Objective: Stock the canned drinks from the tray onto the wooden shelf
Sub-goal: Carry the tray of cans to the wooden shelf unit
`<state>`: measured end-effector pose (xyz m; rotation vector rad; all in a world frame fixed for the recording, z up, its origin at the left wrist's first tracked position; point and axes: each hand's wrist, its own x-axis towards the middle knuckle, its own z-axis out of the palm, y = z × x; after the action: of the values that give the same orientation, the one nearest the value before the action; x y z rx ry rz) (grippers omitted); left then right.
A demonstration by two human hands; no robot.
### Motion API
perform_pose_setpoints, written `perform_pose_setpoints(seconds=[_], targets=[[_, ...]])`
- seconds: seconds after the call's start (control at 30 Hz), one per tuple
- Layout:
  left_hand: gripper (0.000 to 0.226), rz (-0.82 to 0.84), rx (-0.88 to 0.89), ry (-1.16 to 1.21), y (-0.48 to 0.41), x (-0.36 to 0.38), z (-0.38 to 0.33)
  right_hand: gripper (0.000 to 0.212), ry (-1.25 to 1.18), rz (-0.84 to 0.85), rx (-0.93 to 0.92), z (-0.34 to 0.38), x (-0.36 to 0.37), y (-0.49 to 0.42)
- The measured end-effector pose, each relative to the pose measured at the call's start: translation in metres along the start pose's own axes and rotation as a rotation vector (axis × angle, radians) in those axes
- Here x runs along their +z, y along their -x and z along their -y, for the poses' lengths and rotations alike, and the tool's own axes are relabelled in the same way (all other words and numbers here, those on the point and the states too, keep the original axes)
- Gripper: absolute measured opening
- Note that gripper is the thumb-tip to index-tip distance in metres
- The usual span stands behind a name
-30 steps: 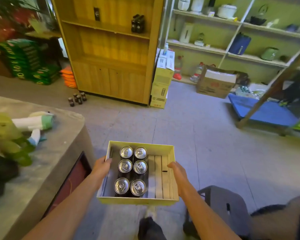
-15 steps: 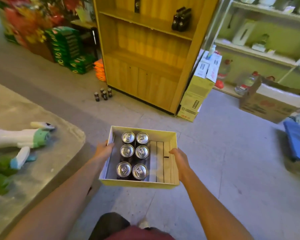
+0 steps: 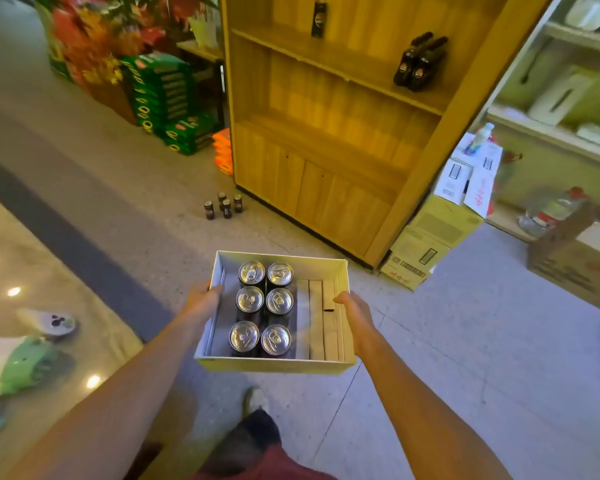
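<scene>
I carry a shallow yellow-white cardboard tray (image 3: 274,365) at waist height. My left hand (image 3: 203,301) grips its left wall and my right hand (image 3: 355,311) grips its right wall. Several dark canned drinks (image 3: 262,306) with silver tops stand in two columns in the tray's left half; the right half is bare. The wooden shelf (image 3: 343,109) stands ahead, a couple of steps away. It holds two dark bottles (image 3: 418,62) on an upper board and one can (image 3: 318,19) higher up.
Several small dark cans (image 3: 224,205) stand on the floor by the shelf's left corner. Stacked cardboard boxes (image 3: 433,237) lean against its right side. Green packs (image 3: 167,102) sit at the left. A stone counter (image 3: 32,306) runs along my left.
I have walked toward the wooden shelf, which now looms larger and closer. The tray stays level in both hands with the cans unmoved.
</scene>
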<state>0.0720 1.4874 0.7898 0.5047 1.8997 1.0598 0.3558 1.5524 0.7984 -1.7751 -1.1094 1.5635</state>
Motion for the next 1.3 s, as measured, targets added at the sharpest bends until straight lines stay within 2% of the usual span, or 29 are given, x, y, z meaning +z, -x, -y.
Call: perform_pose_setpoints(seconds=[0.13, 0.5, 0.6, 0.87, 0.97, 1.1, 1.3], targets=[[0.005, -0.069, -0.048, -0.017, -0.068, 0.002, -0.044, 0.009, 0.019, 0.031, -0.006, 0.052, 0.029, -0.064], [0.016, -0.116, -0.079, 0.125, -0.224, -0.016, -0.140, 0.011, 0.081, 0.156, -0.037, 0.182, 0.109, -0.221], [0.012, -0.165, -0.113, 0.137, -0.269, -0.021, -0.159, 0.015, 0.090, 0.230, -0.054, 0.211, 0.135, -0.269], [0.029, -0.323, -0.125, 0.153, -0.394, -0.033, -0.228, 0.022, 0.122, 0.303, -0.035, 0.299, 0.216, -0.394], [0.032, -0.309, -0.136, 0.113, -0.439, -0.037, -0.260, 0.022, 0.153, 0.300, -0.039, 0.335, 0.240, -0.431], [0.010, -0.286, -0.120, 0.095, -0.494, -0.041, -0.300, 0.015, 0.146, 0.288, -0.018, 0.380, 0.261, -0.474], [0.005, -0.196, -0.050, 0.046, -0.574, -0.034, -0.359, 0.013, 0.076, 0.189, -0.010, 0.419, 0.278, -0.531]])
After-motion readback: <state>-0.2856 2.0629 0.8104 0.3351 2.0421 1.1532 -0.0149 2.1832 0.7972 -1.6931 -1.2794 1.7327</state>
